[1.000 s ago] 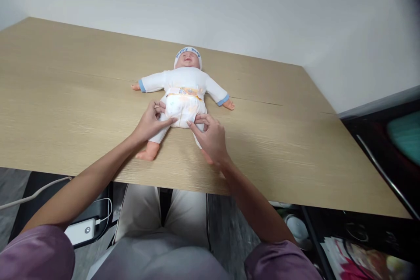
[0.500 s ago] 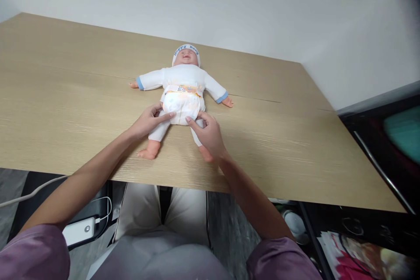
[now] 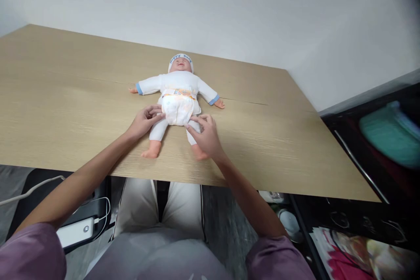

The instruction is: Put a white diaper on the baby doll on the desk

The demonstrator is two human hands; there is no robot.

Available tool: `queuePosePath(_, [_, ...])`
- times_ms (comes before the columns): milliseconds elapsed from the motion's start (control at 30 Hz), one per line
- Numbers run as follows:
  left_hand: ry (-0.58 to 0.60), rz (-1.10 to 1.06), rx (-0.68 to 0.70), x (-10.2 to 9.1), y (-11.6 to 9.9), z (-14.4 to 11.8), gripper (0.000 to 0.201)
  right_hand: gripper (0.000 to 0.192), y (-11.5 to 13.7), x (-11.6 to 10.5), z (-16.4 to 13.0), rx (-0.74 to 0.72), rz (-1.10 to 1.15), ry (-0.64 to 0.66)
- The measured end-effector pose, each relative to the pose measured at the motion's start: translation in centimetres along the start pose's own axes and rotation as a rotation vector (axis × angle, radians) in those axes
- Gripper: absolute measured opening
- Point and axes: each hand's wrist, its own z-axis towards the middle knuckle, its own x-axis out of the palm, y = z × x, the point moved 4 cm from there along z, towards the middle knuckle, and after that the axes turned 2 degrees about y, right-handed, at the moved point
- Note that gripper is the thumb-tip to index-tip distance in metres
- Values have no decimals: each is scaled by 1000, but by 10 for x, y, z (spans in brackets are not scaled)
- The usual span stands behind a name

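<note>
A baby doll [image 3: 179, 79] in a white outfit and a white hat with blue lettering lies on its back, feet towards me. Around its waist and hips is a white diaper [image 3: 179, 109] with an orange printed band at the top. My left hand [image 3: 144, 121] is at the diaper's left leg edge, thumb and fingers closed on that edge. On the other side my right hand [image 3: 206, 133] has its thumb and index finger at the right leg edge, over the doll's thigh. The fingertips beneath the edges are partly hidden.
The doll lies on a wooden table [image 3: 82, 118] against a pale wall [image 3: 197, 4]. A white power bank [image 3: 75, 232] with a cable rests on a black seat below left. A dark shelf with a teal item [image 3: 390, 133] stands at the right.
My left thumb has drawn back from the diaper's front to its left edge. My right fingers have shifted slightly down along the right leg edge. The camera view has moved a little.
</note>
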Motion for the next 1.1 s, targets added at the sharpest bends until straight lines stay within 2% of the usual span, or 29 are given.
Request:
queuePosePath(100, [-36, 99, 6, -21, -5, -6, 65, 42, -12, -19, -7, 24, 98, 73])
queuePosePath(200, [-156, 373, 87, -43, -11, 5, 55, 42, -33, -43, 10, 4, 9, -59])
queuePosePath(300, [-286, 751, 232, -55, -20, 38, 52, 43, -54, -51, 53, -76, -209, -194])
queuePosePath(400, [-309, 1003, 290, -54, -25, 85, 61, 58, -75, -38, 104, -77, -383, -156])
queuePosePath(500, [-250, 1129, 195, -49, -25, 126, 61, 57, -87, -15, 143, -16, -428, -36])
queuePosePath(600, [-265, 1116, 78, -48, -24, 143, 50, 39, -89, -2, 161, 56, -393, -27])
queuePosePath(667, [-305, 1049, 41, -46, -25, 138, 45, 32, -82, -2, 161, 69, -356, -70])
queuePosePath(733, [-335, 985, 35, -43, -28, 114, 46, 32, -70, -11, 152, 49, -324, -99])
queuePosePath(767, [-347, 962, 49, -40, -32, 95, 49, 33, -61, -19, 143, 30, -309, -100])
queuePosePath(833, [-353, 931, 100, -30, -45, 39, 55, 37, -38, -41, 118, -25, -273, -72])
queuePosePath(900, [-316, 911, 107, -16, -59, -35, 58, 40, -10, -68, 82, -94, -233, -3])
queuePosePath(967, [-234, 900, 26, 0, -64, -121, 59, 41, 22, -95, 37, -171, -197, 66])
queuePosePath(1033, [-119, 857, -87, 16, -55, -207, 59, 38, 52, -116, -15, -242, -160, 155])
queuePosePath(1100, [-2, 787, -187, 29, -30, -285, 59, 38, 74, -122, -71, -233, -137, 264])
